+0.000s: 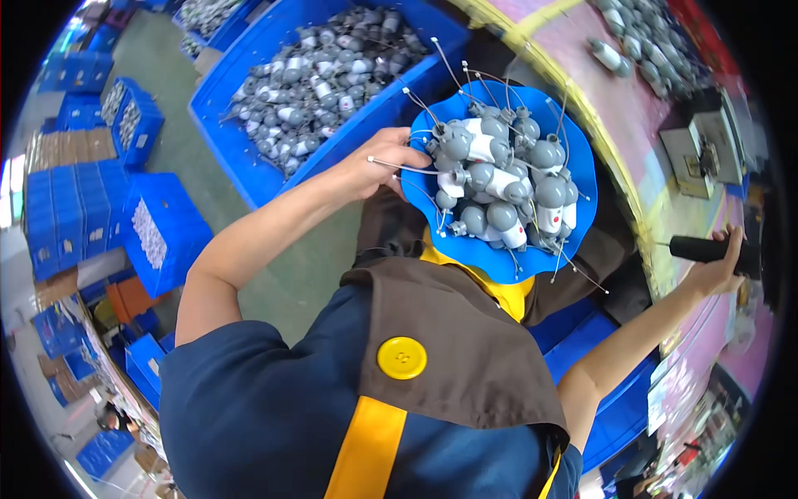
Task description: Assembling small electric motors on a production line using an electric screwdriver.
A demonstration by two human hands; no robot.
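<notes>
My left hand (pixel 386 162) is closed on the left rim of a blue scalloped basin (pixel 579 208), thumb over the edge. The basin rests over my lap and is heaped with grey-and-white rounded plastic parts (pixel 503 183). Thin white wires with small connectors stick out from them. Off to the right, my right hand (pixel 719 270) is wrapped round a black cylindrical tool (pixel 697 249) with a thin tip pointing left, like an electric screwdriver. It is over the pink-topped workbench (pixel 573 50), near its yellow edge.
A large blue bin (pixel 223 141) of similar parts stands beyond my left arm. More parts (pixel 644 46) lie on the bench's far end, near a grey metal device (pixel 702 145). Blue crates (pixel 79 212) are stacked at the left. Another blue crate (pixel 187 224) holds small white pieces.
</notes>
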